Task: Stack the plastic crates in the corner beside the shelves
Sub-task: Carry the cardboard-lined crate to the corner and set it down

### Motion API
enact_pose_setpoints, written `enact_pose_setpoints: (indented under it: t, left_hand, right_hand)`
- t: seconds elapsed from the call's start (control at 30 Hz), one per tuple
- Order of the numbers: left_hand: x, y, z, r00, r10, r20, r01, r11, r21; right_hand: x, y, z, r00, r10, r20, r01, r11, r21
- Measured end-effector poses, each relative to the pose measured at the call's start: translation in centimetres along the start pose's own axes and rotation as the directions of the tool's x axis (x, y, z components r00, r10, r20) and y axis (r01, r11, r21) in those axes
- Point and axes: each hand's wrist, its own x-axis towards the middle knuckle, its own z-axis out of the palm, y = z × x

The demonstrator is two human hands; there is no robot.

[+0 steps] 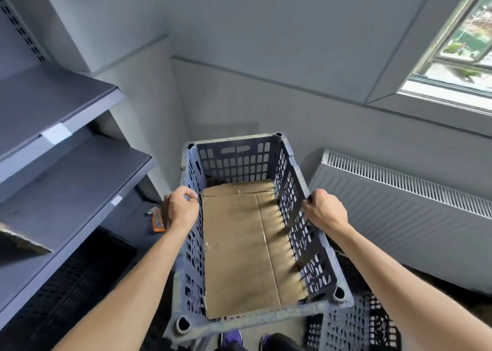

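Head view: left hand (181,208) and right hand (324,209) grip opposite long rims of cardboard-lined plastic crate (316,239), likely for level carry toward corner beside shelves (61,127).

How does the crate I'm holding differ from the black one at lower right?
The held crate is blue-grey, the black crate much darker. The left hand and right hand grip the held crate's long rims; the black crate sits lower, untouched. The held crate shows a cardboard liner; the black crate's inside is hidden. Both have perforated walls.
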Motion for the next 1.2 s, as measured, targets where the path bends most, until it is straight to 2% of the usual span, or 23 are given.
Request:
enact_pose_setpoints:
  t: [0.37,0.53,0.8,0.97,1.2]
  left_hand:
    - [8.0,2.3,1.5,0.992,-0.085,-0.091,0.088,0.996,0.032]
    - [11.7,3.8,5.0,0.965,-0.214,-0.151,0.225,0.973,0.057]
    - [14.9,4.6,10.7,0.921,-0.338,-0.193,0.355,0.933,0.061]
    - [16.6,3.8,13.0,0.908,-0.4,-0.124,0.413,0.906,0.096]
    - [19.5,-0.3,15.6,0.897,-0.441,-0.021,0.442,0.897,0.012]
  right_hand:
    - [13.9,-5.2,0.8,0.989,-0.14,0.049,0.141,0.99,-0.015]
    - [22.3,-6.3,2.4,0.956,-0.239,0.171,0.247,0.969,-0.028]
    - [31.7,-7.4,5.6,0.901,-0.282,0.33,0.318,0.946,-0.06]
    - [35.3,-9.2,8.2,0.883,-0.239,0.404,0.304,0.947,-0.104]
    - [37.9,-11.2,12.2,0.887,-0.193,0.421,0.29,0.94,-0.18]
